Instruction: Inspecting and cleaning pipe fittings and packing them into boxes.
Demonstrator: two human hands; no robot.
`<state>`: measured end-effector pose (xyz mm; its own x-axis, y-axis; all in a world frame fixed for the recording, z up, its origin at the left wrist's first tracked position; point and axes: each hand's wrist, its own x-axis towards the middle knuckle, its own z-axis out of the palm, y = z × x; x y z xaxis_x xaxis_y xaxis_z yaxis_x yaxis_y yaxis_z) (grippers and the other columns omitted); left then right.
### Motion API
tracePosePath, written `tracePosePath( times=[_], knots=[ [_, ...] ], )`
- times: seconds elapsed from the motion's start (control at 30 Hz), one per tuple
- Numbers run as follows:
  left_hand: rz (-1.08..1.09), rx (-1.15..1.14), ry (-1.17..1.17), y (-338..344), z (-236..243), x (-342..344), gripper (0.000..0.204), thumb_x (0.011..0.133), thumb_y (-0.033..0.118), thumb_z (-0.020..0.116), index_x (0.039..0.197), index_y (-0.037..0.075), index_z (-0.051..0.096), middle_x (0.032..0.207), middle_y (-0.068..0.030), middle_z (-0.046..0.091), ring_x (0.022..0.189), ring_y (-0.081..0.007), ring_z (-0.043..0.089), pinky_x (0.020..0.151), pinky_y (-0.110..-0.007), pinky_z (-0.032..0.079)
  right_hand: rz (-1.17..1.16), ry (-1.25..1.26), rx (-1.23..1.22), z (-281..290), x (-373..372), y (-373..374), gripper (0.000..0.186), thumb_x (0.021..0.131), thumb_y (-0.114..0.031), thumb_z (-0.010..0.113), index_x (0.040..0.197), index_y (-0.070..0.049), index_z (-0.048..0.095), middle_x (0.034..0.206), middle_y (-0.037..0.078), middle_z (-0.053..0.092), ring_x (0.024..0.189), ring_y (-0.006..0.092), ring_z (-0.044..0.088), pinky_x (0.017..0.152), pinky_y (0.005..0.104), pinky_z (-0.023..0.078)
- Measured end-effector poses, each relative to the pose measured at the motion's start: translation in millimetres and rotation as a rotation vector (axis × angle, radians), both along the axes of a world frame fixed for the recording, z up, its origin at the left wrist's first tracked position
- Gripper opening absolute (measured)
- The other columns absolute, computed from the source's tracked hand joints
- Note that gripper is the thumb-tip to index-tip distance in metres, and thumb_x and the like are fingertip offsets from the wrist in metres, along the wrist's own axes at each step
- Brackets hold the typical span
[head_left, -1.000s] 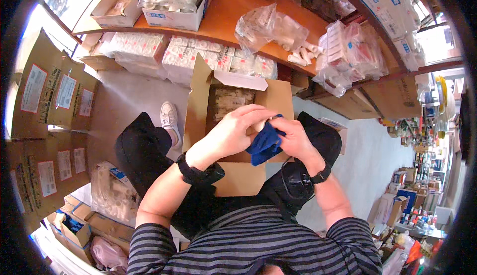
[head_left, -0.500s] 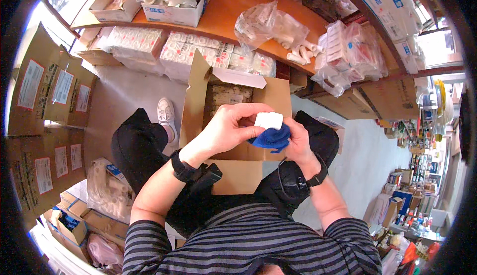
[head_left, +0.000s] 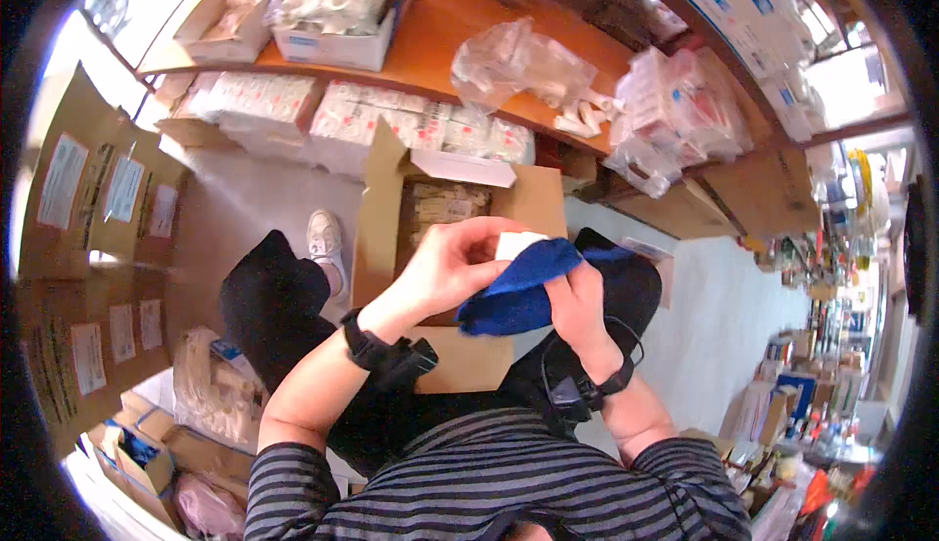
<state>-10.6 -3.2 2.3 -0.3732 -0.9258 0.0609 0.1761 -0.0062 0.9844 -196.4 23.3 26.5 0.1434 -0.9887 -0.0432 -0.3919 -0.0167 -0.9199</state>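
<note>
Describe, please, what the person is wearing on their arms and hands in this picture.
Both hands are bare, with no gloves. The left hand has a black strap with a chunky black device at the wrist. The right hand has a similar black band and device. Dark-and-grey striped sleeves end around the elbows, leaving the forearms bare.

At the centre of the frame the cloth (head_left: 518,287) was deep blue, and the small block (head_left: 515,244) above it was white. The open cardboard box (head_left: 460,238) behind was plain brown, the shelf (head_left: 440,42) along the top orange. At the lower edge the shirt (head_left: 489,482) was striped dark grey and black, the wrist straps (head_left: 386,353) black.
</note>
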Motion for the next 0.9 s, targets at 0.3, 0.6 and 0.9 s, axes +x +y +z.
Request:
tracePosePath(
  times=[0.3,0.6,0.9],
  knots=[
    [0.211,-0.785,-0.273,3,-27,-10,0.021,0.073,0.010,0.057,0.092,0.003,0.053,0.074,-0.0126,0.052,0.072,-0.0322,0.057,0.061,-0.041,0.048,-0.277,-0.265,0.242,-24,3,-5,0.030,0.086,-0.029,0.049,0.103,-0.005,0.057,0.101,0.006,0.058,0.092,0.0171,0.056,0.079,0.0333,0.047],
    [0.179,-0.663,-0.206,0,-19,7,0.023,0.071,0.014,0.062,0.090,0.002,0.056,0.080,-0.0165,0.057,0.078,-0.0336,0.057,0.067,-0.041,0.048,-0.031,-0.301,0.179,-27,3,-7,0.041,0.087,-0.029,0.045,0.120,-0.004,0.046,0.114,0.012,0.053,0.098,0.0255,0.056,0.083,0.0410,0.049],
    [-0.246,-0.172,0.561,-4,-11,20,0.052,0.074,0.038,0.070,0.110,0.002,0.061,0.136,-0.0131,0.039,0.129,-0.0185,0.029,0.104,-0.035,0.025,-0.335,-0.992,0.303,23,9,-9,0.027,0.088,-0.021,0.045,0.103,-0.002,0.055,0.101,0.011,0.060,0.092,0.0249,0.059,0.084,0.0389,0.048]
  ],
)
